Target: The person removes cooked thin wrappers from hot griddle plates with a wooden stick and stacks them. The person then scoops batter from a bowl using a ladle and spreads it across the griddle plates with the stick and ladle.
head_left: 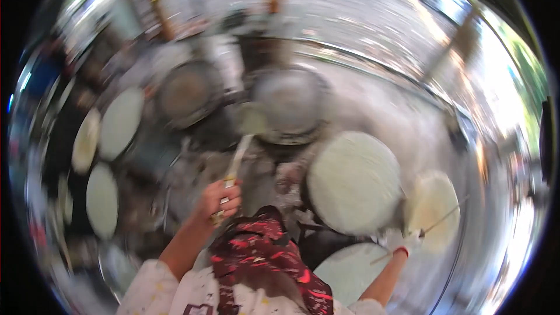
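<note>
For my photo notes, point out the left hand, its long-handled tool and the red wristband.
Left hand (217,200): head view, middle of the hand.
Long-handled tool (241,154): head view, pale shaft.
Red wristband (401,250): head view, its visible band.

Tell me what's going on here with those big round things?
A person's left hand grips a long-handled tool, its blurred pale head showing near the left edge of a round pan. The white-gloved right hand holds a thin stick beside a large pale disc. More pale rounds lie to both sides; blur hides what they are.
</note>
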Tool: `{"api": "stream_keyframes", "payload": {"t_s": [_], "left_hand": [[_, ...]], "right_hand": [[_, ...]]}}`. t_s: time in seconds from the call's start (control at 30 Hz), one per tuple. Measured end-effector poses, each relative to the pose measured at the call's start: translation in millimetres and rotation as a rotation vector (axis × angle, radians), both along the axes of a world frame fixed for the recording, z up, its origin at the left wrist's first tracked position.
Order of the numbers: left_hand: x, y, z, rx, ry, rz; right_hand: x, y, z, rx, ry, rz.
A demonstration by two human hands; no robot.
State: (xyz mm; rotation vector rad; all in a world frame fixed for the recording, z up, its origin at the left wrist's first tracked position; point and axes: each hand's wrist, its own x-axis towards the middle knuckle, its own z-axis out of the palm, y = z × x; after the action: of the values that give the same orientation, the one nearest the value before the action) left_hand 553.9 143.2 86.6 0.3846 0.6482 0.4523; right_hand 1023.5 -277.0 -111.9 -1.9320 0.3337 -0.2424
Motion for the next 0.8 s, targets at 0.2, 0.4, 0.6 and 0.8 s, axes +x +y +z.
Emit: {"api": "stream_keyframes", "payload": {"t_s": [0.2, 0.4, 0.6, 0.8], "left_hand": [[-101.3, -28.1, 7.5, -0.013, -0.009, 0.385], [-282.0, -95.4, -7.3, -0.019, -0.015, 0.792], [-488.1, -217.0, -75.6, -0.055, 0.074, 1.207], [-656.5, -317.0, -173.3, -0.411, 0.436, 1.393]], "right_hand": [[-122.3, 290.7, 73.7, 0.063, 0.278, 0.919], [-350.8, 447.7, 17.0, 0.075, 0.326, 1.831], [-728.5, 428.3, 82.7, -0.144, 0.611, 2.368], [-1004.6, 378.3, 62.2, -0.78, 0.365, 2.87]]}}
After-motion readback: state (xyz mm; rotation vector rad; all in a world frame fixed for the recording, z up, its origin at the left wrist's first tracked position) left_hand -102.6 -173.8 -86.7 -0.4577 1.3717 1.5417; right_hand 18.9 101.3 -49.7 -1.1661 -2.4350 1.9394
